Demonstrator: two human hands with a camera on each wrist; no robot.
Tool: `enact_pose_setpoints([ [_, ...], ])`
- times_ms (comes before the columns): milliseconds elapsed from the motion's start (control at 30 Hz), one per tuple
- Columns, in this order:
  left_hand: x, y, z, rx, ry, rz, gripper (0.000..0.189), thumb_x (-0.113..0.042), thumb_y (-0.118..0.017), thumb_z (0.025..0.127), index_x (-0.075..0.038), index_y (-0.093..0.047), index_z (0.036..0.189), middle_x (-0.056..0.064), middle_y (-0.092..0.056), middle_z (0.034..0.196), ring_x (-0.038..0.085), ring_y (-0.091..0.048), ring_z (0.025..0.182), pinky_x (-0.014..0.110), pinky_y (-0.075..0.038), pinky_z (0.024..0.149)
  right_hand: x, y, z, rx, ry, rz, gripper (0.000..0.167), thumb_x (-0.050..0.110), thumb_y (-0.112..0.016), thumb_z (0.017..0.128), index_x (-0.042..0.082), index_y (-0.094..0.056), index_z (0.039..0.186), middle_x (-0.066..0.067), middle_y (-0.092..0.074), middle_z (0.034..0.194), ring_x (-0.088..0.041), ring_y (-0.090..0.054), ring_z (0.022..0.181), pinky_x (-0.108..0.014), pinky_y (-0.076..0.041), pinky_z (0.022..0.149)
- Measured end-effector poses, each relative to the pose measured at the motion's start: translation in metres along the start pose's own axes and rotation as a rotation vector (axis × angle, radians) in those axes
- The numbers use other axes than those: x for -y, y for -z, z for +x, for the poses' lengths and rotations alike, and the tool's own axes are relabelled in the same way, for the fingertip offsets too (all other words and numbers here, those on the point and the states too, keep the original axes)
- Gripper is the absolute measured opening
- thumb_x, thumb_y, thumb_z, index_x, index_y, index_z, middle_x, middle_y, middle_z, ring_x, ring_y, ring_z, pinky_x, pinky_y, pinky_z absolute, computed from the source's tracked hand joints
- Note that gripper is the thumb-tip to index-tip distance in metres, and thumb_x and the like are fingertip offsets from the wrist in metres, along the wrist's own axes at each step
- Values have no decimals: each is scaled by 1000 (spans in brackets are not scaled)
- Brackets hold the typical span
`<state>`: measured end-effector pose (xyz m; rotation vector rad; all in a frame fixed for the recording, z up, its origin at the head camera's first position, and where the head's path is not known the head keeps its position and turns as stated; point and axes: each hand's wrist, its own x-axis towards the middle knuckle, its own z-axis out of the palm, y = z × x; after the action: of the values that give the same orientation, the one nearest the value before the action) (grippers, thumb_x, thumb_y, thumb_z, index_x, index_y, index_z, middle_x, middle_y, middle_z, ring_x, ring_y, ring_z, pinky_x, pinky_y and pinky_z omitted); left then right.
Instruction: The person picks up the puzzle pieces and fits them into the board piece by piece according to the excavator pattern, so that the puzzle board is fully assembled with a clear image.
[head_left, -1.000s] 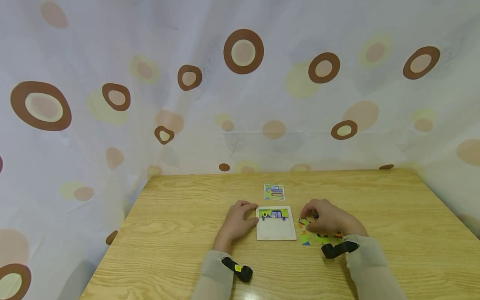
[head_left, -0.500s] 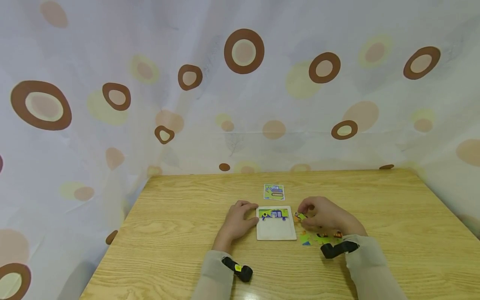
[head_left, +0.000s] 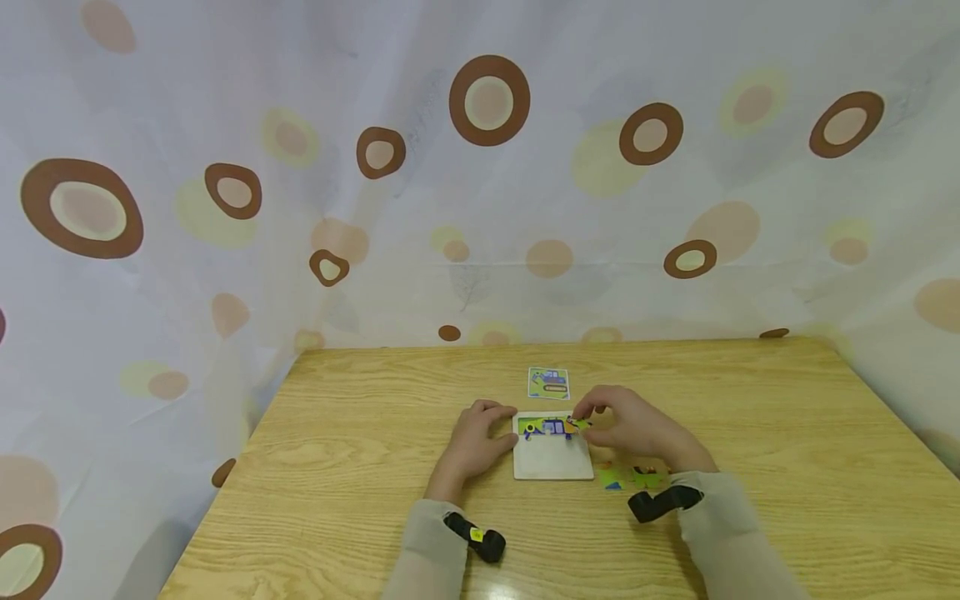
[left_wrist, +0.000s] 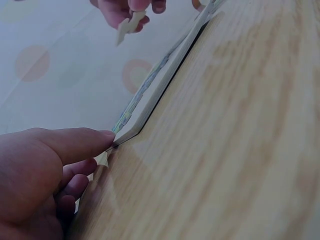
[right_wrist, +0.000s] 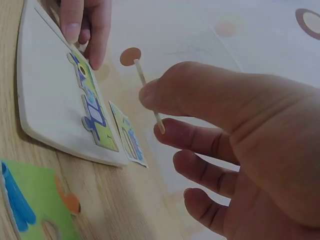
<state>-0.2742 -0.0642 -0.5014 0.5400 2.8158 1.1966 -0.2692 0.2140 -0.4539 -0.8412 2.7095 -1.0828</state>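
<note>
My right hand pinches a puzzle piece between thumb and index finger; the piece is edge-on in the right wrist view. In the head view it overlaps the upper right corner of a white puzzle tray. Joined pieces showing a blue vehicle on green fill the tray's upper strip. At the tray's left side lies my left hand, its thumb straight against the edge and its fingers by the upper corner. Below my right hand, several loose green pieces lie on the table.
Behind the tray is a small picture card with a blue tracked vehicle. The wooden table reaches back to a patterned cloth. Black camera mounts sit on both wrists.
My right hand has carried the piece left from the loose pieces to over the tray's upper right corner. The left hand stays at the tray's left side.
</note>
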Motion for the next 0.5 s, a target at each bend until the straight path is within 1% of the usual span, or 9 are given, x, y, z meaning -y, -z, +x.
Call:
enact_pose_setpoints([
  [133,-1,1,0,1,1,-1,40,-19,-69,93,-11,-64,131,10,-52,132,32,-46,124,48,-37,105,5,-5,3,6,38,20,18,9,-73,88,13,-69,105,5,-64,104,-27,-54,100,-49,-45,90],
  [267,-1,1,0,5,3,-4,40,-19,-69,93,-11,-64,131,10,-52,132,32,-46,124,49,-36,105,10,-10,7,11,65,21,16,11,-73,89,14,-71,105,3,-64,103,-27,-56,99,-51,-46,88],
  [500,0,1,1,4,1,-7,40,-20,-68,93,-11,-64,132,9,-52,132,31,-46,124,48,-37,105,15,-21,15,-18,180,10,14,12,-71,92,12,-72,105,3,-65,102,-27,-58,95,-50,-49,84],
])
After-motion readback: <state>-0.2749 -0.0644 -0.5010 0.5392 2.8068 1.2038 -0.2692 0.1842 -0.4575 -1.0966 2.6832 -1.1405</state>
